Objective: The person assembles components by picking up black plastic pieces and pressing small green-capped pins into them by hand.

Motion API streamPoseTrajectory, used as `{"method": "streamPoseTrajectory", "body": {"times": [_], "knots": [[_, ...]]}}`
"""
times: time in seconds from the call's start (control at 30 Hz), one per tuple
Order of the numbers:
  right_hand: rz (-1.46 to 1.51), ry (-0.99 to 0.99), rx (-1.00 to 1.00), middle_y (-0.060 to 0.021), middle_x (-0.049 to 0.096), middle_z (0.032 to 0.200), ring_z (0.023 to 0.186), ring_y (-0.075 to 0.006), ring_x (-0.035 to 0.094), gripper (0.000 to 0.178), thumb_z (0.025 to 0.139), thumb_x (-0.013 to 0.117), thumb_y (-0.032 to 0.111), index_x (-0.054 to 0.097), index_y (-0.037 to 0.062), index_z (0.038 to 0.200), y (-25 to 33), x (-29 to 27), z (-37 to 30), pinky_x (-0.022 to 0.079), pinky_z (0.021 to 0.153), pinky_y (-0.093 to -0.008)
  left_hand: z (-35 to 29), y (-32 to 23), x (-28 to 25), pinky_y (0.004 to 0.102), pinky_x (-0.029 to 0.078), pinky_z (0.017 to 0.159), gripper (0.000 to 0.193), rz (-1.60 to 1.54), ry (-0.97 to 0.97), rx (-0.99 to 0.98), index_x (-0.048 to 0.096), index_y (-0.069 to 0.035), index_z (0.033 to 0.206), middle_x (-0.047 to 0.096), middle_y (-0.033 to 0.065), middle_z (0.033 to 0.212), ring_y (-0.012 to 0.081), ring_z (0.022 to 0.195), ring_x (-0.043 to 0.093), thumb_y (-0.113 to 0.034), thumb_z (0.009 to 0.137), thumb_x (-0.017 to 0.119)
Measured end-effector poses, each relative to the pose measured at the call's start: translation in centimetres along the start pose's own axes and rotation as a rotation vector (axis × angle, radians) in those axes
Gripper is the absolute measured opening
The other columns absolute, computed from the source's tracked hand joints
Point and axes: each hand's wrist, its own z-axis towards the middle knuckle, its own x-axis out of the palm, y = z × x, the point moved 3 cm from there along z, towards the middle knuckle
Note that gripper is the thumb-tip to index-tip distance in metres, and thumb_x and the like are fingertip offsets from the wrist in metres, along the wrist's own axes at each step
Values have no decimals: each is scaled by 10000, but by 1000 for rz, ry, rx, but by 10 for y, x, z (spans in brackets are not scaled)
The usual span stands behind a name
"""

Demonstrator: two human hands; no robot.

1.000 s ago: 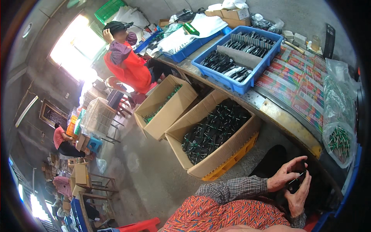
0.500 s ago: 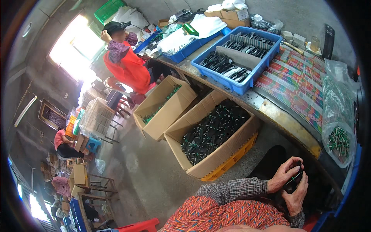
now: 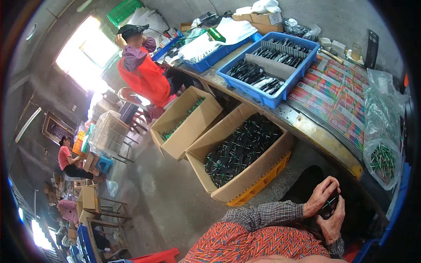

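Worktop (image 3: 287, 115) spread with multicoloured printed sheets (image 3: 331, 97) bearing pale capital lettering, beside which the left hand (image 3: 321, 198) and right hand (image 3: 332, 222) together grip a small black-and-green piece (image 3: 330, 203).

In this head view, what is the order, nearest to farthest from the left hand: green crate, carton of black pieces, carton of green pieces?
1. Carton of black pieces, ahead-left.
2. Carton of green pieces, just beyond it.
3. Green crate, far upper left.

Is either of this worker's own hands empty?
No, the left hand and right hand both hold the same small black piece.
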Motion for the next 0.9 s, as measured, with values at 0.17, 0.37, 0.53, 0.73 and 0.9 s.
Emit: {"method": "streamPoseTrajectory", "body": {"times": [0.17, 0.37, 0.53, 0.73, 0.9], "knots": [[-10, -33, -77, -241, 492, 1059, 983, -416, 542, 788, 544, 763, 105, 395, -87, 1214, -1, 3, -3, 446, 848, -465, -2, -1, -1, 227, 430, 776, 360, 39, -28, 35, 508, -57, 994, 536, 13, 877, 76, 839, 515, -406, 1006, 419], [85, -12, -76, -231, 522, 1011, 928, -401, 569, 734, 555, 758, 104, 425, -81, 1182, 9, 3, -1, 465, 808, -436, -3, 0, -3, 232, 423, 762, 435, 108, -35, 115, 515, -55, 928, 522, 14, 841, 84, 815, 513, -461, 1005, 379], [110, -23, -90, -226, 536, 971, 903, -395, 577, 688, 566, 751, 106, 448, -74, 1157, 7, 4, -6, 466, 802, -429, -6, -3, 0, 241, 432, 729, 491, 97, -67, 106, 510, -53, 874, 510, 14, 764, 91, 751, 517, -502, 997, 356], [133, -28, -75, -179, 535, 873, 789, -325, 561, 606, 598, 724, 85, 475, -57, 1131, 8, 0, -9, 456, 709, -386, -6, -3, 4, 243, 434, 704, 517, 57, -71, 92, 501, -53, 827, 505, 16, 744, 98, 715, 514, -512, 997, 334], [111, -77, -174, -111, 487, 791, 649, -216, 479, 555, 625, 702, 74, 485, -46, 1122, 10, -3, -14, 422, 593, -337, -5, 1, 11, 245, 427, 668, 543, 43, -68, 131, 484, -57, 774, 475, 17, 697, 107, 667, 490, -512, 1002, 298]]}}
